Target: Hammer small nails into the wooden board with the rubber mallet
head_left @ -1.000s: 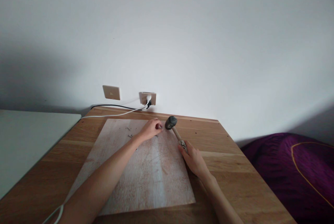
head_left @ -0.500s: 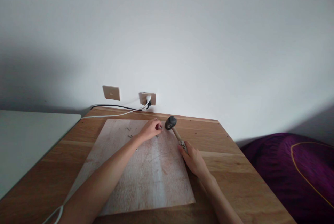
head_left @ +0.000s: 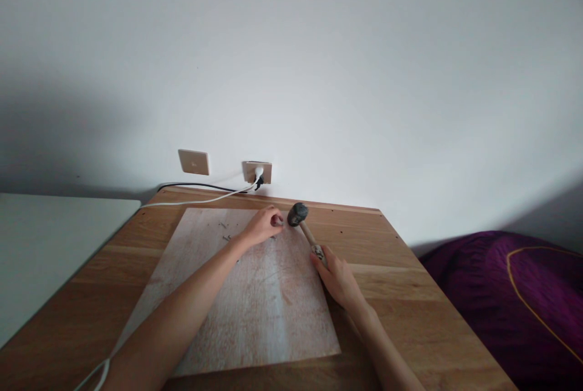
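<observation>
A pale wooden board (head_left: pixel 255 300) lies flat on a wooden table (head_left: pixel 410 312). My left hand (head_left: pixel 263 226) rests near the board's far edge, its fingers pinched together on something too small to make out. My right hand (head_left: pixel 337 277) is wrapped round the wooden handle of a hammer (head_left: pixel 304 224). The hammer's dark head hovers just right of my left fingertips. A few small nails (head_left: pixel 225 228) lie on the board to the left of my left hand.
A wall switch (head_left: pixel 194 161) and a socket (head_left: pixel 257 172) sit on the white wall behind the table, with a white cable (head_left: pixel 200 200) and a black one running from the socket. A white surface (head_left: pixel 50 239) adjoins at left. Purple bedding (head_left: pixel 510 300) lies at right.
</observation>
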The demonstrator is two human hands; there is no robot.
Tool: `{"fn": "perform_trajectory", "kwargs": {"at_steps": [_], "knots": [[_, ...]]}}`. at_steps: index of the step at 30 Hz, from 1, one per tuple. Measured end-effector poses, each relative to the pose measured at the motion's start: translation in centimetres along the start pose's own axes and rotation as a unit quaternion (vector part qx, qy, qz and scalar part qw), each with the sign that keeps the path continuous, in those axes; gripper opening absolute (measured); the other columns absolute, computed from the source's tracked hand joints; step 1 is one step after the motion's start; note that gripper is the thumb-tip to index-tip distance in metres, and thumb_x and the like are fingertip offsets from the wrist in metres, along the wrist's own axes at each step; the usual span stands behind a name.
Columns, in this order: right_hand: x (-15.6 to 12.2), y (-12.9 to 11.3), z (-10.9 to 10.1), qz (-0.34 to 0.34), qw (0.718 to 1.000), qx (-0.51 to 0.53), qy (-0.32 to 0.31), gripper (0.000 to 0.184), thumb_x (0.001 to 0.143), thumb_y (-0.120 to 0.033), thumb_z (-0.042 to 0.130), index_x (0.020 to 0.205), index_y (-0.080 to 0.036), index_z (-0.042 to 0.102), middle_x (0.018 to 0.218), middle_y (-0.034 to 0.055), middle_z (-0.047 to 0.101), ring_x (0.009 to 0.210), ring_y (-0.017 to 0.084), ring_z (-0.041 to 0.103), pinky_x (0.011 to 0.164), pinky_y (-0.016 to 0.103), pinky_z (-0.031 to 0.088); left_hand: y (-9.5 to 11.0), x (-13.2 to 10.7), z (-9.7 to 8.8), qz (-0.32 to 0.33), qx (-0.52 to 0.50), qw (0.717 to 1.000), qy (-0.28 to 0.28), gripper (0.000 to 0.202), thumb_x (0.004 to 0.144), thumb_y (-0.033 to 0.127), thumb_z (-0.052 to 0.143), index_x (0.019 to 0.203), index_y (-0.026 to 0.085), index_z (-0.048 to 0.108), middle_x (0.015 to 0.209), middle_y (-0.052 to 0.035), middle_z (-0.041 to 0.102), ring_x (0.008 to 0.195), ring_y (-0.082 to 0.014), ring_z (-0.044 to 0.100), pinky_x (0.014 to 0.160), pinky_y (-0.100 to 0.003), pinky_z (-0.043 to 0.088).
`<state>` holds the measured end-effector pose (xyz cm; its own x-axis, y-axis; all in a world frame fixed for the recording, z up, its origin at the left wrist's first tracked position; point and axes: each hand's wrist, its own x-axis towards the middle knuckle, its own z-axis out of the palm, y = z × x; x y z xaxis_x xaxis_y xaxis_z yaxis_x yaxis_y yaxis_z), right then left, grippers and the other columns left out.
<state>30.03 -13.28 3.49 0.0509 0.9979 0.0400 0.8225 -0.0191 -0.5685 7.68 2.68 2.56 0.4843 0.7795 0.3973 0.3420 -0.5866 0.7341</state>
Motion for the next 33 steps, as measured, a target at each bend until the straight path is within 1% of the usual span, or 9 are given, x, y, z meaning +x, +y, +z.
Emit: {"fn": "perform_trajectory", "kwargs": {"at_steps": [7, 13, 17, 20, 26, 33], "knots": [[0.12, 0.13, 0.12, 0.006, 1.000, -0.007, 0.001, 0.022, 0.103, -0.038, 0.042, 0.100, -0.024, 0.059, 0.088, 0.0074, 0.076, 0.087, 0.027, 0.074, 0.069, 0.028, 0.042, 0.16, -0.04, -0.08, 0.006, -0.011, 1.000, 0.001, 0.007, 0.074, 0.016, 0.073, 0.078, 0.018, 0.067, 0.078, 0.0019, 0.057, 0.070, -0.0135, 0.056, 0.069, -0.025, 0.044], [0.06, -0.07, -0.03, 0.010, 1.000, -0.010, -0.002, 0.022, 0.104, -0.038, 0.042, 0.101, -0.024, 0.058, 0.091, 0.0075, 0.076, 0.089, 0.026, 0.075, 0.069, 0.028, 0.042, 0.22, 0.02, -0.08, 0.010, 0.010, 1.000, -0.002, 0.003, 0.078, 0.019, 0.072, 0.079, 0.018, 0.070, 0.077, 0.0008, 0.059, 0.070, -0.0137, 0.056, 0.071, -0.026, 0.045], [0.01, -0.10, -0.03, 0.007, 1.000, -0.005, -0.003, 0.021, 0.104, -0.038, 0.041, 0.101, -0.025, 0.058, 0.090, 0.0069, 0.076, 0.090, 0.026, 0.075, 0.070, 0.028, 0.042, 0.20, 0.00, -0.11, 0.008, 0.016, 1.000, -0.002, 0.004, 0.080, 0.021, 0.070, 0.079, 0.017, 0.070, 0.078, 0.0001, 0.060, 0.070, -0.0141, 0.056, 0.071, -0.027, 0.045], [0.00, -0.01, 0.06, 0.007, 1.000, -0.003, -0.004, 0.022, 0.105, -0.038, 0.040, 0.103, -0.025, 0.057, 0.089, 0.0066, 0.076, 0.091, 0.027, 0.075, 0.070, 0.028, 0.042, 0.11, 0.00, -0.07, 0.011, 0.016, 1.000, 0.001, 0.003, 0.080, 0.020, 0.070, 0.079, 0.018, 0.070, 0.078, 0.0001, 0.060, 0.071, -0.0144, 0.057, 0.072, -0.027, 0.045], [-0.01, -0.02, 0.07, 0.008, 1.000, -0.010, 0.006, 0.022, 0.104, -0.039, 0.041, 0.101, -0.025, 0.058, 0.090, 0.0065, 0.075, 0.090, 0.026, 0.075, 0.069, 0.028, 0.041, 0.03, 0.02, -0.07, 0.022, 0.016, 1.000, -0.001, 0.004, 0.082, 0.020, 0.068, 0.079, 0.018, 0.070, 0.077, 0.0001, 0.058, 0.072, -0.0152, 0.058, 0.072, -0.027, 0.044], [0.04, -0.10, 0.03, 0.004, 1.000, -0.010, 0.001, 0.021, 0.105, -0.038, 0.041, 0.100, -0.025, 0.057, 0.089, 0.0066, 0.075, 0.088, 0.026, 0.074, 0.069, 0.027, 0.042, 0.01, 0.02, -0.12, 0.028, 0.017, 0.999, 0.002, 0.004, 0.083, 0.018, 0.068, 0.079, 0.017, 0.070, 0.078, -0.0004, 0.059, 0.074, -0.0156, 0.059, 0.073, -0.027, 0.045]]}}
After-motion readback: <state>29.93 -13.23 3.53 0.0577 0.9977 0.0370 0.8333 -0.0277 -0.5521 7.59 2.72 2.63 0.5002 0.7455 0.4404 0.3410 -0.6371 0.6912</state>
